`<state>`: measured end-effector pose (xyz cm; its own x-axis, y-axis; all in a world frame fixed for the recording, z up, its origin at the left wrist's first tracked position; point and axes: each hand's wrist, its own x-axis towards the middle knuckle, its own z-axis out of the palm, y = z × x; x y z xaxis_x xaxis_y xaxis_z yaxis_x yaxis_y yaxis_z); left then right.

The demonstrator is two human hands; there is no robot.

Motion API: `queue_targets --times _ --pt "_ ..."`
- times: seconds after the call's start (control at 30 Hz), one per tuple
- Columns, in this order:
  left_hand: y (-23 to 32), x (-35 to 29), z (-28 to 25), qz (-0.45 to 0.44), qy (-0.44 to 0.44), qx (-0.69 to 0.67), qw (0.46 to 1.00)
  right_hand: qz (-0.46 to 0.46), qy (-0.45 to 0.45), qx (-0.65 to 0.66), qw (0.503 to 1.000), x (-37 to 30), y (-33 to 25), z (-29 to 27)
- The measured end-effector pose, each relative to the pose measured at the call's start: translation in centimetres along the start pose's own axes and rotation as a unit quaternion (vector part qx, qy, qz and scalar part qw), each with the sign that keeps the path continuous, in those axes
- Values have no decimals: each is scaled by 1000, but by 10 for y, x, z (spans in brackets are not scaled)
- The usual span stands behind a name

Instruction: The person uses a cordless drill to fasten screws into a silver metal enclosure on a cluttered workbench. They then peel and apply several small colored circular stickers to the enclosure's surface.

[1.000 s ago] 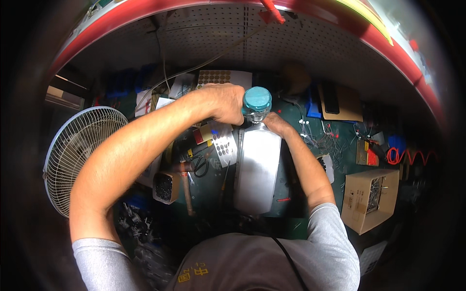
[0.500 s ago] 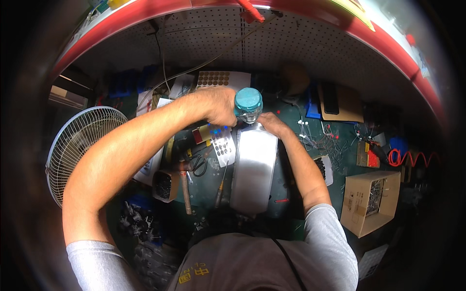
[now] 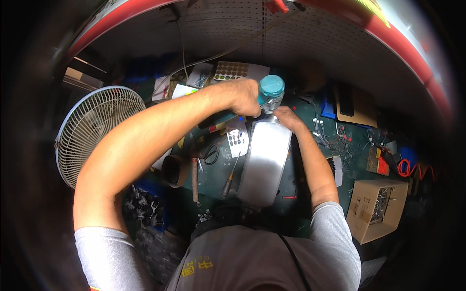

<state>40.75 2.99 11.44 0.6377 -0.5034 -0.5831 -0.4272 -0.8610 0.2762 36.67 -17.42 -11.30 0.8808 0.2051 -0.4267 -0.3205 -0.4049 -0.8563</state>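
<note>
Left hand (image 3: 246, 98) grips teal power tool (image 3: 272, 86) at 12 o'clock edge of silver metal case (image 3: 264, 162) mid-bench (image 3: 211, 180), right hand (image 3: 287, 118) at 1 o'clock, can't tell grip; narrow gap to screwdriver (image 3: 227, 187) at 8.

Bright teal covers the head of the power tool (image 3: 272, 86), while the metal case (image 3: 265, 167) shines plain silver, nearly white in places, against the dark green bench (image 3: 209, 182). I can make out neat rows of brownish-gold dots on one sticker sheet (image 3: 232, 71) and dark dots on a smaller white card (image 3: 237, 140). The fan (image 3: 94, 131) has a pale blue rim around cream wires. Red colours the coiled hose (image 3: 400, 169), tan the cardboard box (image 3: 364, 206); dark holes speckle the grey pegboard (image 3: 223, 39), and yellow lettering marks the grey shirt (image 3: 233, 257).
</note>
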Motion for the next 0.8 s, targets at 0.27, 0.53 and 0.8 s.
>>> queue_targets --times 0.27,0.53,0.8 --pt "-3 -42 -42 40 55 -187 980 -10 26 53 998 19 37 -1" --pt "-102 -114 163 30 188 -258 947 -70 55 -45 995 26 32 4" --pt "-140 -89 349 -70 163 -131 975 -140 297 -89 940 -19 -3 16"
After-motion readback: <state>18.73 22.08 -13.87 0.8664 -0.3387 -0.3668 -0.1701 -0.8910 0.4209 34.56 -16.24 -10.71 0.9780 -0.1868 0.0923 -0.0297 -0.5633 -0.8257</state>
